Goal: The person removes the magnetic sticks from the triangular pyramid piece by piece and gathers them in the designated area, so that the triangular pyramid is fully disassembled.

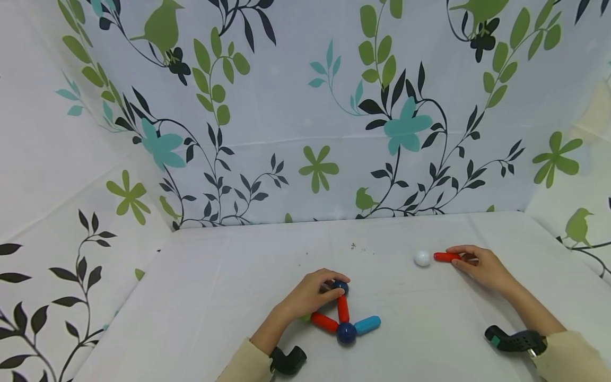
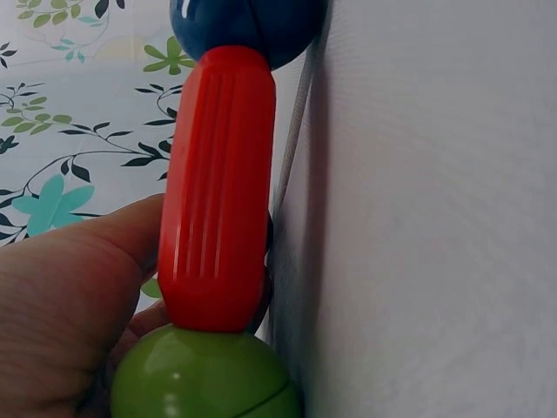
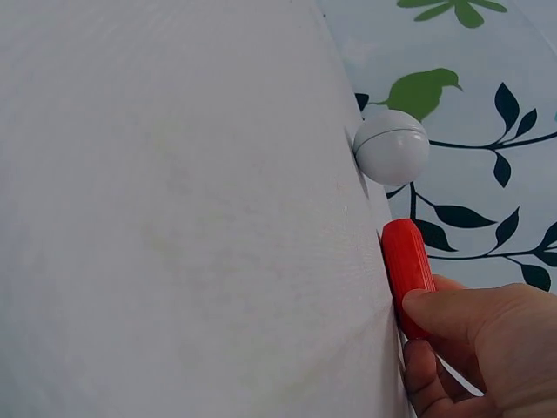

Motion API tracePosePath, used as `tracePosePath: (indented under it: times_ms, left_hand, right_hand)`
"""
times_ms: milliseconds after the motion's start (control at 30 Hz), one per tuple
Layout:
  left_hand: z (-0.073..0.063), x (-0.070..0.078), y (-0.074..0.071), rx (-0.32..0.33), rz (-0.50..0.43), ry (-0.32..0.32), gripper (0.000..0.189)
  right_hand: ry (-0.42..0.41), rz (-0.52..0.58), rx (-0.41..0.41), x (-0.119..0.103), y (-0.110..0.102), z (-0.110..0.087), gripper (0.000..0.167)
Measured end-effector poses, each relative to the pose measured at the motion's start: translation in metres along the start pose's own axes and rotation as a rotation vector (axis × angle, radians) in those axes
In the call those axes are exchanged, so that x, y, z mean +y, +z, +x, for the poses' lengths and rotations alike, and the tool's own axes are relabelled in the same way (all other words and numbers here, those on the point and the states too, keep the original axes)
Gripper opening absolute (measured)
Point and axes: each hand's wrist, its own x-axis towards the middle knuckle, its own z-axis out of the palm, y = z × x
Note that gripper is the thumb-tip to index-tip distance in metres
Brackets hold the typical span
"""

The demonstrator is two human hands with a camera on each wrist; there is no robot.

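Blue ball (image 1: pixel 346 333), at the near corner of a joined frame (image 1: pixel 344 317) on the table (image 1: pixel 410 350), has three sticks meeting it. Its light blue stick (image 1: pixel 368 324) ends free on the right, so a bump or a turn of the frame would probably work that one loose first. The left red stick (image 1: pixel 324 322) runs to a green ball (image 2: pixel 204 374), mostly hidden under the left hand (image 1: pixel 309 293) in the head view; pressing low there might strain that joint. The other red stick (image 1: pixel 343 306) leads to a second blue ball (image 1: pixel 341 287), which the left hand pinches between thumb and finger. Too hard a tug on it could pull the stick off or drag the whole frame round. Whether anything links that ball to the green one is hidden.

Farther off to the right, well apart from the frame, the right hand (image 1: pixel 482 267) grips a loose red stick (image 1: pixel 445 257) by one end. Its free end points at a white ball (image 1: pixel 422 258) just beside it, not touching. I see nothing bracing that ball, so a glancing push would likely set it rolling toward the patterned cloth (image 1: pixel 286 106) behind.
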Motion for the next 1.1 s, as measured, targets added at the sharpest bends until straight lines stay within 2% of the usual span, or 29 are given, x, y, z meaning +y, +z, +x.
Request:
tracePosePath:
  times_ms: [467, 633, 900, 1100]
  left_hand:
    - [-0.001, 0.001, 0.0, -0.003, -0.008, 0.009, 0.028]
    - [-0.001, 0.001, 0.0, -0.003, 0.001, 0.021, 0.023]
    - [-0.001, 0.001, -0.001, 0.01, -0.016, 0.045, 0.022]
    - [-0.003, 0.002, -0.01, -0.026, 0.079, 0.081, 0.022]
  right_hand:
    - [-0.008, 0.034, -0.014, -0.009, 0.0, -0.004, 0.037]
    - [-0.05, 0.014, 0.007, -0.014, -0.001, -0.004, 0.037]
    - [-0.114, 0.042, 0.047, -0.025, -0.004, -0.009, 0.033]
    - [-0.185, 0.042, 0.092, -0.035, -0.004, -0.015, 0.031]
